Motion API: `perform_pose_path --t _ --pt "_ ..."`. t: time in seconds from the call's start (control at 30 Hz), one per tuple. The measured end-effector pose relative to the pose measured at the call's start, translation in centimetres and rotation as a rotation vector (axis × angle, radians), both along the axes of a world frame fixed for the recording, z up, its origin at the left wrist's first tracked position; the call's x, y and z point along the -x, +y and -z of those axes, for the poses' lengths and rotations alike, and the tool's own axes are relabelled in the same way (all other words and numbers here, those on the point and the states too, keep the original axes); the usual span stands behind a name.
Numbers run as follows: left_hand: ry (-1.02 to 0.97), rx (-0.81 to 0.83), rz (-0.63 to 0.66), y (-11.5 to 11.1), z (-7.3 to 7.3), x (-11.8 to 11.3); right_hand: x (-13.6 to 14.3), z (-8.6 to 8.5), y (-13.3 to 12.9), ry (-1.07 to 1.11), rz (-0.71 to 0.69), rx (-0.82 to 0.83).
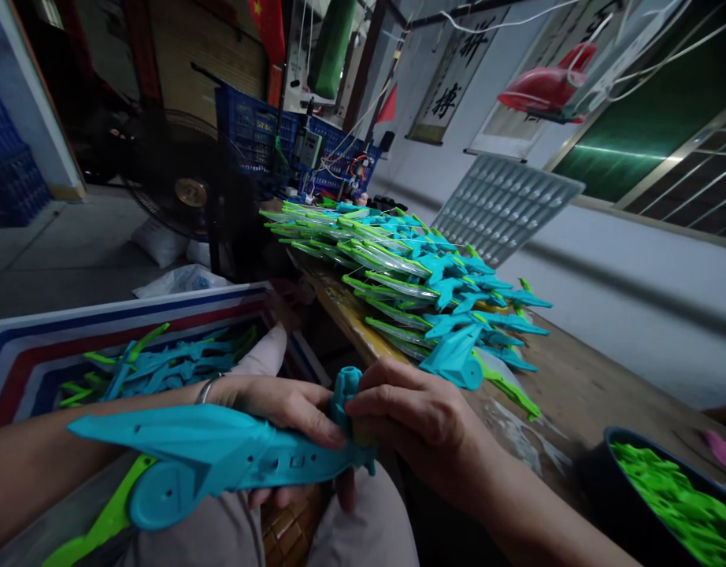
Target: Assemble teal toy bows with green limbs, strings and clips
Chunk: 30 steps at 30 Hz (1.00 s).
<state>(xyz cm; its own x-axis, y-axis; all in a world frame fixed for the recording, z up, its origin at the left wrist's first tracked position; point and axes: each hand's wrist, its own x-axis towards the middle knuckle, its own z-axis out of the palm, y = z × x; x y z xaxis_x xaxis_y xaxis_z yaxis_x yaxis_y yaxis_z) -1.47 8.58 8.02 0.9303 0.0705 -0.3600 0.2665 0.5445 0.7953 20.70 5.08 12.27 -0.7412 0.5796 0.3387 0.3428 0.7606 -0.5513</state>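
A blue plastic toy bow [238, 453] with a green limb [109, 516] lies across my lap, its pointed end to the left. My left hand [280, 409] is closed around its right part, the thumb lying along the top. At that end a short blue tube-like piece [347, 386] stands upright. The fingers of my right hand [416, 405] are closed on this piece from the right and partly hide where it meets the body. Just beyond my right hand, a large stack of similar blue and green toy bows [410, 276] rests on the workbench.
To the left, a striped box [20, 370] holds loose blue and green parts [174, 366]. A dark tub [605, 472] of small green pieces [664, 488] stands at the lower right. The wooden workbench [599, 370] runs along the wall. A black fan [189, 189] stands behind the box.
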Motion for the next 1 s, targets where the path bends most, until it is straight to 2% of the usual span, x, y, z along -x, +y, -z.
perform_pose_path --t 0.2,0.3,0.37,0.47,0.57,0.63,0.7,0.83,1.0 --pt "-0.042 -0.092 0.002 -0.3 0.4 0.2 0.1 0.6 -0.1 -0.011 0.074 -0.071" --pt "-0.03 -0.146 -0.017 -1.0 0.5 0.2 -0.4 1.0 -0.4 -0.023 0.129 0.012" --pt "-0.006 -0.174 -0.092 -1.7 0.8 -0.1 -0.6 1.1 -0.8 -0.098 0.155 0.085" --pt "0.039 -0.34 -0.225 -2.6 1.1 -0.6 -0.6 1.1 -1.8 -0.211 0.165 0.092" --pt "0.092 -0.575 -0.3 -3.4 1.1 -1.1 -0.7 1.4 -3.0 -0.221 0.16 -0.021" --pt "0.141 -0.632 -0.32 -3.8 0.8 -1.3 -0.8 1.6 -3.9 -0.216 0.186 -0.072" --pt "0.142 -0.585 -0.313 -4.2 0.4 -1.5 -1.0 1.9 -4.7 -0.197 0.212 -0.083" --pt "0.097 -0.369 -0.31 -4.6 0.0 -1.7 -0.9 2.5 -5.5 -0.07 0.236 -0.106" --pt "0.106 -0.365 -0.316 -4.5 0.6 -1.8 -0.7 3.2 -5.2 0.095 0.205 -0.108"
